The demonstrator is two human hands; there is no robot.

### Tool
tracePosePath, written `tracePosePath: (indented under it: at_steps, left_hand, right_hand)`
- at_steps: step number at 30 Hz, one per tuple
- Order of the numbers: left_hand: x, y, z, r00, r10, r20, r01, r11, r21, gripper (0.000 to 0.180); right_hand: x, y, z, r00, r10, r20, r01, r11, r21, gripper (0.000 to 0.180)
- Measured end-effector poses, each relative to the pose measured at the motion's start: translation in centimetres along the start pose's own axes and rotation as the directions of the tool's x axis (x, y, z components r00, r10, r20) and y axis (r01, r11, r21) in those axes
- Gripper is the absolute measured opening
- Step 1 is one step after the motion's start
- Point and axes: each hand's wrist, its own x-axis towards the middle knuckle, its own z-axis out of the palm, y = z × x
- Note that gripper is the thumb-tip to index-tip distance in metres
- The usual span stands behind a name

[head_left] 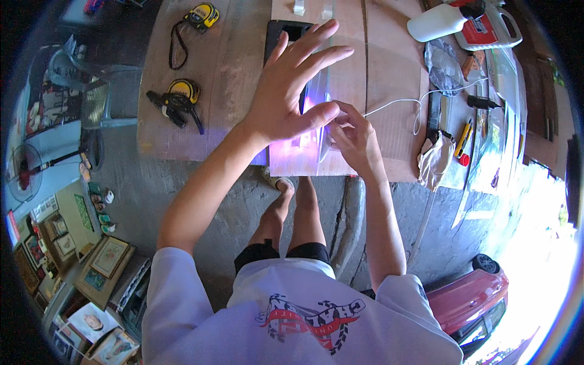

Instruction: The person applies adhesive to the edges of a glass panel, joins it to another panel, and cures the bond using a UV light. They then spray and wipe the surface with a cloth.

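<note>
My left hand (292,91) is open above the table, its fingers spread and its thumb reaching toward my right hand (356,135). The right hand's fingers are curled in a pinch around something pale, mostly hidden, close to a violet glow. That glow falls on a pale board (285,163) at the table's near edge. From beside the right fingers a thin white cable (392,101) runs off to the right. Partly behind my left hand lies a dark, flat rectangular object (277,33). A clear sheet (350,61) lies next to it.
Two yellow-black tape measures (202,17) (184,91) sit on the left. At the right are a white bottle (435,23), a red-and-white jug (486,30), a crumpled plastic bag (443,64), a cloth glove (433,159) and yellow pens (463,139). A plastic chair (100,91) stands beyond the table.
</note>
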Motion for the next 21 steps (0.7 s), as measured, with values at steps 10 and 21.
tracePosePath:
  at_steps: [10,21]
  left_hand:
    - [-0.1,-0.7,0.5,0.999,0.014,-0.042,-0.014,1.000,-0.001,0.078]
    - [-0.2,-0.7,0.4,0.999,0.003,-0.036,-0.003,1.000,-0.009,0.081]
  right_hand:
    - [4.6,-0.4,-1.1,0.998,-0.047,-0.048,0.047,0.999,-0.001,0.050]
    - [11.1,-2.6,-2.3,0.996,-0.020,-0.092,0.030,0.993,0.110,0.052]
